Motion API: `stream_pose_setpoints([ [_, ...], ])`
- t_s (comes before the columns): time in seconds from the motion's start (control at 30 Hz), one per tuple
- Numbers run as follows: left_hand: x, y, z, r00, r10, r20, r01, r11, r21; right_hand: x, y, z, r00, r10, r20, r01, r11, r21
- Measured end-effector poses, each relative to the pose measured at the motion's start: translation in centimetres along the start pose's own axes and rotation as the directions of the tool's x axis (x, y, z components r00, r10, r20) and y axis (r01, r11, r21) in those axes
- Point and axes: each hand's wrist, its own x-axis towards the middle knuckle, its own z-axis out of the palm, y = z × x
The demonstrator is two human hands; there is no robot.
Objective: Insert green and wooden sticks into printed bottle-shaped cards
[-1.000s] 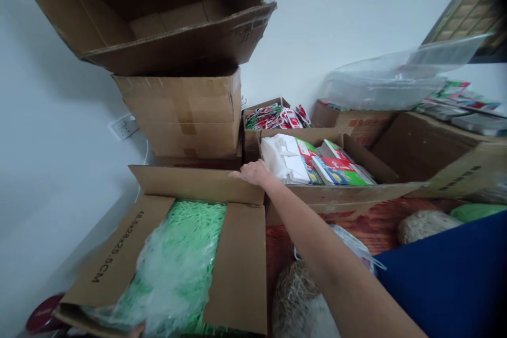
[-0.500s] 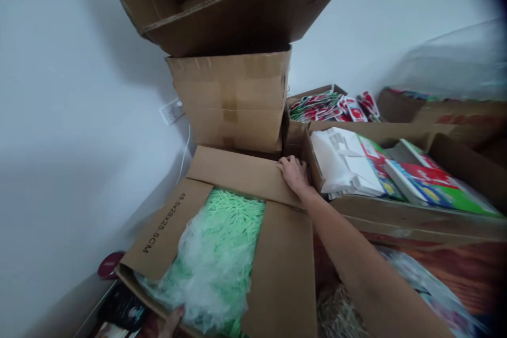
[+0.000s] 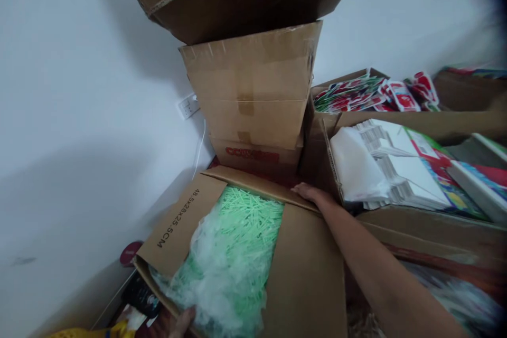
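Note:
An open cardboard box (image 3: 304, 269) in front of me holds green sticks (image 3: 245, 222) in a clear plastic bag (image 3: 222, 285). My right hand (image 3: 311, 194) rests on the box's far flap at its right corner, fingers curled over the flap's edge. My left hand (image 3: 182, 322) shows only in part at the bottom edge. It grips the box's near rim, beside the plastic bag.
Closed cardboard boxes (image 3: 253, 90) are stacked against the white wall behind. To the right, an open box (image 3: 415, 216) holds white and coloured packets, with another box of red and green packets (image 3: 368, 95) behind it. A wall socket (image 3: 188, 106) with a cable sits at left.
The box has been drawn nearer and its far flap folded down flatter under my right hand. The view has shifted left and down, and my left hand has come further into view.

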Motion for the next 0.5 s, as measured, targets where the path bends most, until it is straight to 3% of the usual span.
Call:
stream_pose_setpoints([
  [0.13, 0.0, 0.9, 1.4, 1.0, -0.024, 0.004, 0.024, 1.0, 0.01, -1.7, -1.9, -1.5, 0.971, 0.02, -0.24, -0.048, 0.993, -0.111],
  [0.27, -1.1, 0.5, 1.5, 0.998, -0.053, 0.038, 0.052, 0.998, 0.022, -5.6, -5.3, -2.1, 0.898, -0.141, -0.417, 0.045, 0.971, -0.233],
  [0.37, -2.7, -0.3, 1.2, 0.995, -0.082, 0.05, 0.078, 0.994, 0.071, -10.3, -8.1, -0.6, 0.842, -0.348, -0.414, 0.212, 0.917, -0.339],
  [0.43, -3.8, -0.7, 1.1, 0.994, -0.075, 0.08, 0.063, 0.988, 0.144, -13.5, -9.4, 1.3, 0.806, -0.489, -0.333, 0.35, 0.848, -0.399],
  [0.5, -4.7, -1.0, 0.9, 0.99, -0.05, 0.134, 0.022, 0.979, 0.203, -16.1, -10.1, 3.3, 0.738, -0.632, -0.235, 0.482, 0.738, -0.472],
])
